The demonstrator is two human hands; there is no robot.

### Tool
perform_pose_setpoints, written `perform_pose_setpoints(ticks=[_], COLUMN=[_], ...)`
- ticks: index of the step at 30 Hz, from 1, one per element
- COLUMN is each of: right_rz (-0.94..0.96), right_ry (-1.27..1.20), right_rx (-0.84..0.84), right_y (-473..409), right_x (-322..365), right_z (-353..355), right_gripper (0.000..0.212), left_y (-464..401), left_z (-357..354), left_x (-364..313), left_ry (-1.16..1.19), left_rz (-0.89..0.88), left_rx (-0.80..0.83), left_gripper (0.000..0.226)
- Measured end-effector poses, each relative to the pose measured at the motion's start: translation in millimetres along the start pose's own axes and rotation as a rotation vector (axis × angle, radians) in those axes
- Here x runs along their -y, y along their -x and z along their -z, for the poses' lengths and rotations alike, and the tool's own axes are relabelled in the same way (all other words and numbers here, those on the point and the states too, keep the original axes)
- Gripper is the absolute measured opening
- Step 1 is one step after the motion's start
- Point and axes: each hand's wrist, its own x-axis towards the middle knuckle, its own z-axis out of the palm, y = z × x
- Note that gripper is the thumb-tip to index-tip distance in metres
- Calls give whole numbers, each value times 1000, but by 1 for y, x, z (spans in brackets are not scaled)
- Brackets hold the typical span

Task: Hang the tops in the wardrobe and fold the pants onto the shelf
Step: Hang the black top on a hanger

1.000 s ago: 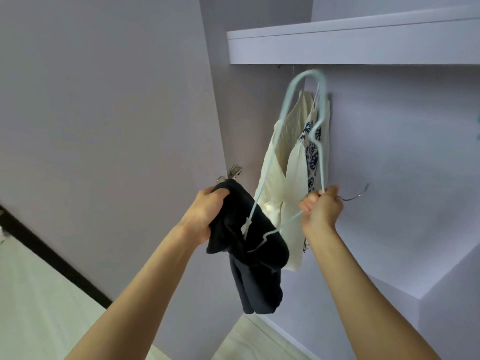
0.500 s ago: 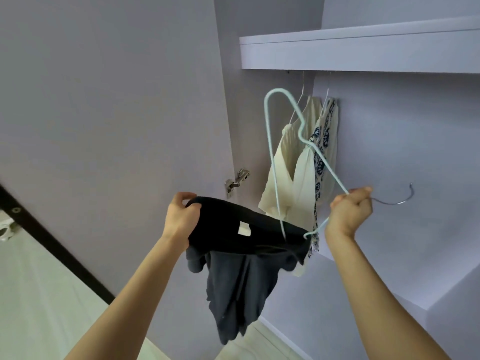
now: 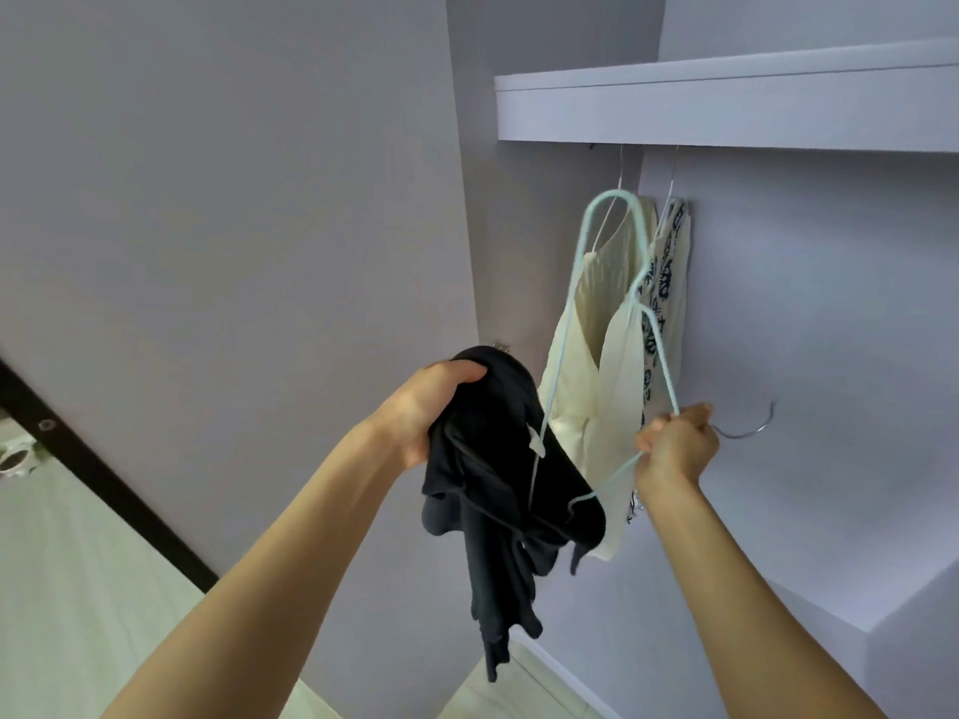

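2 hands share the work: the left hand (image 3: 433, 407) grips the bunched collar of the black top (image 3: 498, 474), holding the neck opening toward the hanger, while the right hand (image 3: 674, 448) is closed round the neck of the pale blue hanger (image 3: 612, 313), its metal hook pointing away to the right. 1 hanger shoulder is threaded into the garment, apparently so the top can be seated before hanging. Behind, a cream top (image 3: 586, 355) and a patterned top (image 3: 667, 282) hang under the shelf (image 3: 726, 114).
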Motion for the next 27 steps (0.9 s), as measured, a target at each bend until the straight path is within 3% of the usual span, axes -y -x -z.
perform_pose_setpoints(ticks=[3,10,13,16,18,22,27], right_rz=[-113,-6,190,481,636,850,988], right_ry=[-86,14,234,433,555,862,1118], right_rx=[41,111,115,137,180,340,522], right_y=[11,35,33,21,15,13,22], right_x=[-4,-33,-44,-33,-23,-17,-21], right_z=[-7,-18,-10,-4,-5,-7,-7], right_gripper=[36,43,45,40,37,32,34], left_y=[4,13,9,0,-3,-9,-13], left_z=[-7,6,20,47,61,70,51], left_x=[-6,-17,-18,-4,13,35,38], left_ry=[5,102,-10,-408,-565,-713,-783], left_rz=[-25,-37,-206,-348,-358,-381,-377], left_rx=[30,13,-163,-476,-572,-616,-475], left_gripper=[22,25,19,29,31,26,22])
